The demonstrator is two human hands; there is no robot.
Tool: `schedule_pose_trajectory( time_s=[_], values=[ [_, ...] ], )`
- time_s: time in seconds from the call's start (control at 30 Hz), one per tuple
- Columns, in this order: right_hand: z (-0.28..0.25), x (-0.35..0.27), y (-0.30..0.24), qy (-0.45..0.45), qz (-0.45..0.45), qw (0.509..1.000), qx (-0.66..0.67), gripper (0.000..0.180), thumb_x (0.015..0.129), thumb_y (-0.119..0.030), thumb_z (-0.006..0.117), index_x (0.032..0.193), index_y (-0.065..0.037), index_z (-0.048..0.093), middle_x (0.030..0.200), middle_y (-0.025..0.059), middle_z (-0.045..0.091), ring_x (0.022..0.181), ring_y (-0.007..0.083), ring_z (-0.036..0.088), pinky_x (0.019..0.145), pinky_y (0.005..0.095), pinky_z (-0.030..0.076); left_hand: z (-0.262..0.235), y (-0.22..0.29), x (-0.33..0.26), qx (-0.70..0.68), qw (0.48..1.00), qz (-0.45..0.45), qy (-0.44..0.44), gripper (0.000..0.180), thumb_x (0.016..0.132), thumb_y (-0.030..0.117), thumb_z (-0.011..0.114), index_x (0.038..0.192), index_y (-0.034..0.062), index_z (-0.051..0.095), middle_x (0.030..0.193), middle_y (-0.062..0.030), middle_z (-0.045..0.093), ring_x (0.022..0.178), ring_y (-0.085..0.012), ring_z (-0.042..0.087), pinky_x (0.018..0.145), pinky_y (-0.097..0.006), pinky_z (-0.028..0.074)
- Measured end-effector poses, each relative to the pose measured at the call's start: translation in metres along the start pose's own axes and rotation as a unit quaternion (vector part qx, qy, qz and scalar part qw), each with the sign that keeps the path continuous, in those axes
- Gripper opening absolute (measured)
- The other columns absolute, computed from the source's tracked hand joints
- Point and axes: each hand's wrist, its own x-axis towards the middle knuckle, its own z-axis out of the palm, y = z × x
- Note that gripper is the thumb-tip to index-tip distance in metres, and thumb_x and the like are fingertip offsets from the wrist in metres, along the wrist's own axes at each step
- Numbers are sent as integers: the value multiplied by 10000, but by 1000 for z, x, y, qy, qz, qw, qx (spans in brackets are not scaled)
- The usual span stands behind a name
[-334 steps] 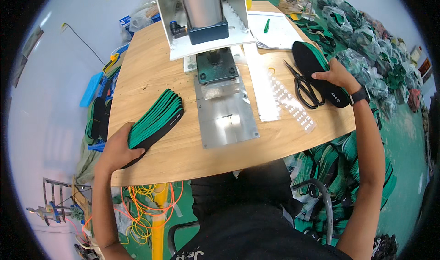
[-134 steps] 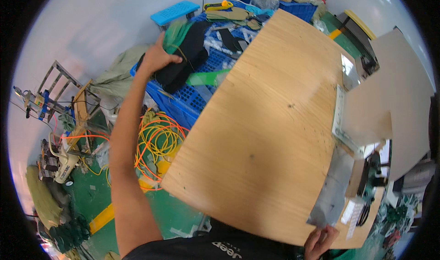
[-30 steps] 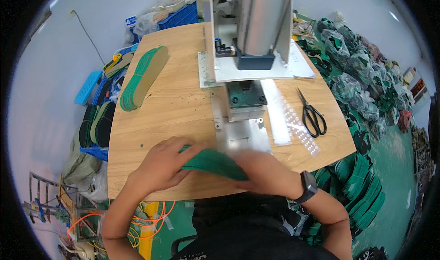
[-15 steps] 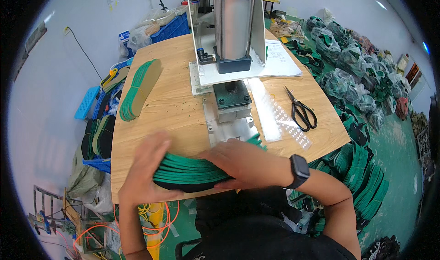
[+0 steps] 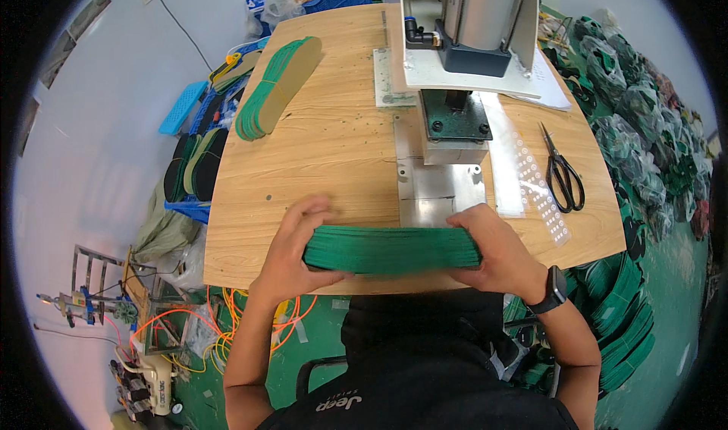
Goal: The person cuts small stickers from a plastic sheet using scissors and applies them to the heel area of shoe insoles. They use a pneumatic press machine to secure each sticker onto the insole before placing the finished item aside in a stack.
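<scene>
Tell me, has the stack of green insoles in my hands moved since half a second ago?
Yes. The green insole stack now sits higher, at the table's near edge against the metal plate.

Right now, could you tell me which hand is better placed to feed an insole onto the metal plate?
Right hand, probably: it grips the green insole stack directly below the metal plate; the left hand is farther off.

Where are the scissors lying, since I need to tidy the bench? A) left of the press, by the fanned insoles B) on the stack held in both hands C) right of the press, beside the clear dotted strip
C: the scissors lie right of the press, beside the clear dotted strip.
</scene>
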Motion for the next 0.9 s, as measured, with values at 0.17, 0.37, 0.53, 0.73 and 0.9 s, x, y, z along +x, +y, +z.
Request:
schedule_pose_trajectory(
  time_s=[0.17, 0.37, 0.53, 0.73, 0.9],
  values=[
    [-1, -5, 12, 34, -10, 999, 9, 758, 600, -176, 840, 1229, -2, 455, 1110, 187, 507, 1014, 366, 495, 861, 413, 433, 11, 12, -10, 18, 997, -25, 64, 835, 544, 139, 867, 1276, 37, 477, 1323, -208, 418, 1191, -360, 457, 962, -421, 423],
    [9, -15, 21, 94, 43, 983, 151, 860, 600, -158, 860, 1299, 0, 385, 1191, 188, 468, 1088, 348, 481, 921, 381, 422, 13, 11, -8, -104, 991, -25, 83, 698, 532, 144, 854, 1149, 60, 538, 1370, -206, 366, 1236, -338, 413, 1002, -429, 376],
    [10, -28, 44, 52, 45, 990, 120, 864, 627, -176, 858, 1329, -23, 379, 1250, 171, 458, 1137, 332, 468, 960, 391, 403, 25, -11, -15, -40, 990, 17, 136, 704, 489, 163, 863, 1109, 75, 543, 1423, -226, 288, 1261, -342, 378, 1021, -452, 346],
    [2, -22, 18, 40, 28, 986, 157, 875, 709, -137, 764, 1388, 11, 234, 1293, 236, 388, 1233, 384, 372, 1055, 408, 307, 28, 1, -8, -110, 987, -22, 113, 839, 509, 167, 839, 1256, 46, 477, 1368, -220, 344, 1217, -329, 427, 982, -426, 400],
    [3, -33, 34, -17, 17, 987, 157, 810, 712, -28, 666, 1388, -1, 219, 1309, 216, 375, 1241, 359, 388, 1051, 395, 313, 11, 0, -2, -58, 998, 23, 12, 869, 545, 156, 814, 1315, 8, 440, 1324, -209, 405, 1200, -344, 449, 980, -401, 412]
  ],
)
